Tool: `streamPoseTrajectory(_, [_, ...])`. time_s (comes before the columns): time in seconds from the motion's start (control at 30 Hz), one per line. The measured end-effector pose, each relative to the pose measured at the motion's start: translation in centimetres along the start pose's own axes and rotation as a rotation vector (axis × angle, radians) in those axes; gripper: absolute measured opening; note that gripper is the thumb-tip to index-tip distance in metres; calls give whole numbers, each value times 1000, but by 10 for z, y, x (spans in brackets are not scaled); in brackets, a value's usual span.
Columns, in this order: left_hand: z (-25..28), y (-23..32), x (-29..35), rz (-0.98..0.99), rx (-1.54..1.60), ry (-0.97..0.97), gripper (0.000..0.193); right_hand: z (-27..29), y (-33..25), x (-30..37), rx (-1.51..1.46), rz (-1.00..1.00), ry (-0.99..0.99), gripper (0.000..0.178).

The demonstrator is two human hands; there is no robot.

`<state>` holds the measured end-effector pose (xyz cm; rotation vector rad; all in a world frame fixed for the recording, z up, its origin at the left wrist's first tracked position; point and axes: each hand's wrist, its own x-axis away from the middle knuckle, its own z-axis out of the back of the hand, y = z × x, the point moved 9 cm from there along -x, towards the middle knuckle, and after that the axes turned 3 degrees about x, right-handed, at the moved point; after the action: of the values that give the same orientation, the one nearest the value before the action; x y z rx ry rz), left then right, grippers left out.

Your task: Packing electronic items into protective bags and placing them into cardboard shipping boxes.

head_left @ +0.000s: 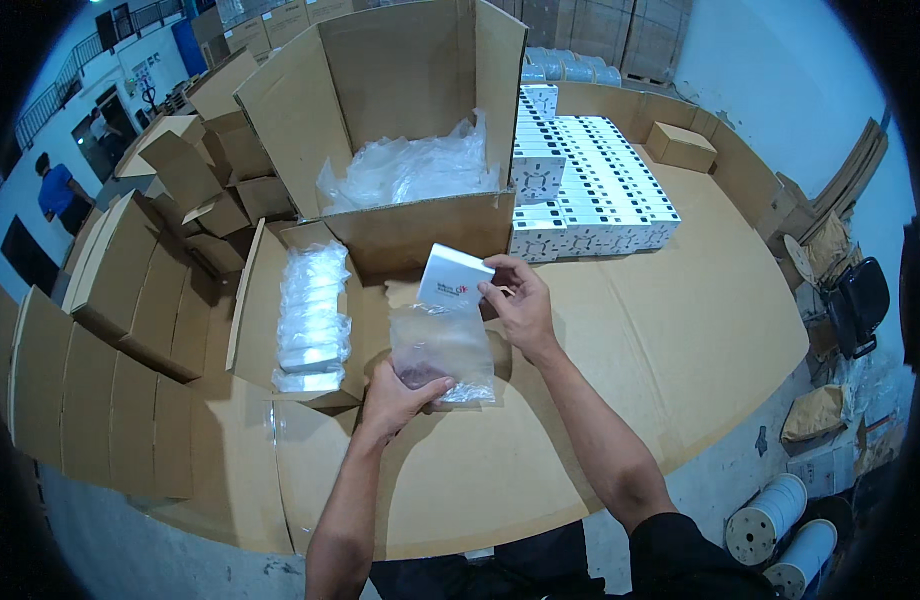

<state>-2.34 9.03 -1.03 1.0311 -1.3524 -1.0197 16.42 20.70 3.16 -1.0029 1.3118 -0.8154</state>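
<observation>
My left hand [398,398] is closed on a clear plastic bag [442,350], with its thumb across the lower part. In my right hand [521,304], pinched between thumb and fingers, is a small white box [453,275] with dark and red print. The box's lower edge meets the top of the bag; whether it is inside the bag's mouth I cannot tell. Left of my hands stands an open carton [242,330] holding a row of bagged white boxes [313,315]. Behind them a larger open carton [420,232] contains a heap of clear plastic bags [410,172].
Stacked small white boxes [595,185] fill the back right of the cardboard-covered table [670,330]. A small brown carton [681,146] sits beyond them. Brown cartons [110,400] crowd the left side. White spools [767,515] and a black chair [856,305] are on the right, and a person [60,192] stands far left.
</observation>
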Motion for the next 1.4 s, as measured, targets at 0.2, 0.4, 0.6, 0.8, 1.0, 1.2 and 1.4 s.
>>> streamPoseTrajectory(0.2, [-1, 1, 1, -4, 6, -12, 49, 5, 4, 0, -300, -81, 126, 24])
streamPoseTrajectory(0.4, [1, -1, 1, 4, 10, -43, 51, 2, 6, 5, -515, -171, 106, 20])
streamPoseTrajectory(0.6, [7, -6, -2, 6, -26, -16, 51, -2, 6, 7, -435, -177, 38, 18])
streamPoseTrajectory(0.8, [9, -8, -3, 12, -8, 3, 49, 2, 1, 4, -406, -117, -28, 18])
streamPoseTrajectory(1.0, [9, -5, -2, -7, -16, 9, 42, -3, -5, 7, -408, -115, -82, 20])
streamPoseTrajectory(1.2, [7, -2, 0, 3, -55, -10, 36, -8, -8, 8, -303, -110, -196, 21])
streamPoseTrajectory(1.4, [12, -6, -3, -75, -127, 31, 47, -21, -1, 12, -252, -208, -279, 18])
